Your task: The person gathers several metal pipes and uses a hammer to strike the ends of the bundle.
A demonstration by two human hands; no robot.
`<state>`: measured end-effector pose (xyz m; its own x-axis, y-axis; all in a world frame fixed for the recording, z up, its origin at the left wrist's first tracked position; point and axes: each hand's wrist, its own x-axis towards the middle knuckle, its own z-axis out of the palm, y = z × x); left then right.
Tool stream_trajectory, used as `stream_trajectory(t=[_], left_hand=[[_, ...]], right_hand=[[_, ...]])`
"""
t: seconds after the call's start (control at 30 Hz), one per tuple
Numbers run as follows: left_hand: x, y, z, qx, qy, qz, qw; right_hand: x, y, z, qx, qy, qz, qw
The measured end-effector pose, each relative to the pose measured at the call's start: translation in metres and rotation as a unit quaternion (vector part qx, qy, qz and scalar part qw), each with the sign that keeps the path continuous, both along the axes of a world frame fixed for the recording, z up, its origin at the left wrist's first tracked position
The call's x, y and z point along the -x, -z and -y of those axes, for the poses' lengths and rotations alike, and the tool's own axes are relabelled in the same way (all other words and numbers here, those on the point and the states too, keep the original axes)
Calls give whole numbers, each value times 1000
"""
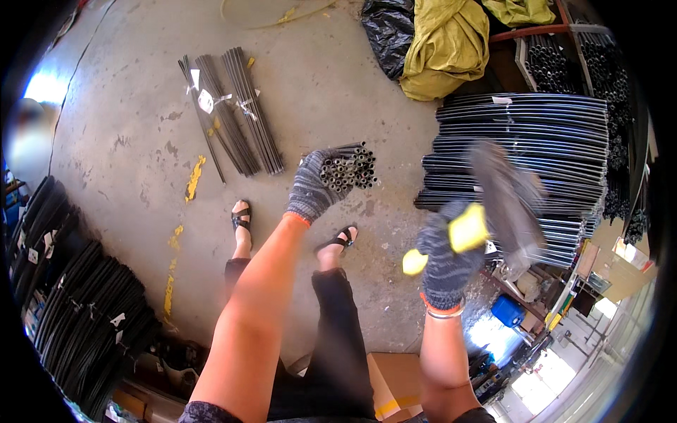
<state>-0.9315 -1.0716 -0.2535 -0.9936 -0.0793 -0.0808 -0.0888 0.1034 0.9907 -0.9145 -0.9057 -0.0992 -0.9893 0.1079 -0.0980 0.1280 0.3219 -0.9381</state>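
Concrete floor (127,141), tube bundles all around.
Gloved left hand (314,189) fingers grip a bundle of metal tubes (348,168) mid-frame; right hand (444,257) fingers clasp a yellow-handled tool (486,211), blurred.

3 tied rod bundles (233,113) on concrete floor (127,141); yellow cloth (444,46); stacked black tubes (536,134)
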Motion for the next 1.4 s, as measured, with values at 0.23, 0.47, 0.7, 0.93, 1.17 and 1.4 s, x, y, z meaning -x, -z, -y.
stream_trajectory(t=[0.23,0.47,0.7,0.93,1.17,1.4], left_hand=[[8,26,-12,10,13,-42,999],[-3,24,-3,-29,-24,-50,998],[-5,33,10,-47,-28,-64,996],[0,31,4,-97,-41,-21,994],[-4,4,14,29,-72,-23,997],[4,9,-5,-23,-107,-25,994]], right_hand=[[-8,81,-14,-196,-103,131,966],[16,-4,30,93,4,-4,996],[12,54,13,-141,-118,130,974],[16,23,8,-141,-97,-18,985],[22,34,19,-130,-113,152,973],[-9,88,-20,-364,-146,38,919]])
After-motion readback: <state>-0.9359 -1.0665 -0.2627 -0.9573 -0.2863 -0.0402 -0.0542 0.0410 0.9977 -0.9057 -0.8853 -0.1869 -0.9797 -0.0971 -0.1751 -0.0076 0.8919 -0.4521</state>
